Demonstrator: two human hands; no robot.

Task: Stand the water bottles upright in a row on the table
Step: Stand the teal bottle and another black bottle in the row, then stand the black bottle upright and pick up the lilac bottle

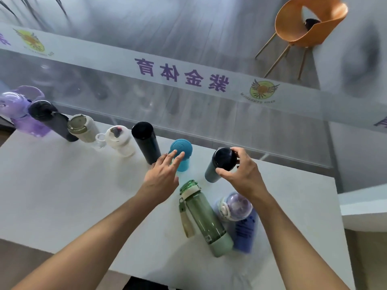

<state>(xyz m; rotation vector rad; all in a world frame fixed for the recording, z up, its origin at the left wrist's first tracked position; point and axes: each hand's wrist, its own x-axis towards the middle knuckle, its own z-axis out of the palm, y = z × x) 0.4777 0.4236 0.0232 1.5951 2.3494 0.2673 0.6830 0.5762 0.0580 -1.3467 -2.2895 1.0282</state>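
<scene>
**Bottle & table finishes**

Table (62, 195): smooth matt white. Green bottle (204, 218), lower centre: see-through glossy plastic w/ matt pale base. Purple bottle (23, 114), far left: translucent plastic. Black flask (146, 143): satin finish, glossy lid. Teal bottle (181, 151): matt. Chair (307, 26), upper right: smooth orange shell.

The translucent purple bottle with a domed lid (15, 110) at the far left end of the row is cut by the picture's left edge and smeared, and the black bottle (51, 120) next to it hides part of its body. The left hand (161, 176) covers the lower front of the teal bottle with the round cap (181, 151), and the right hand (244, 174) hides one side of the grey-blue tumbler with a black lid (219, 164). The lying blue-purple bottle with a clear dome cap (240, 218) is blurred, its print unreadable, and the lying green translucent bottle (204, 216) hides part of it.
</scene>
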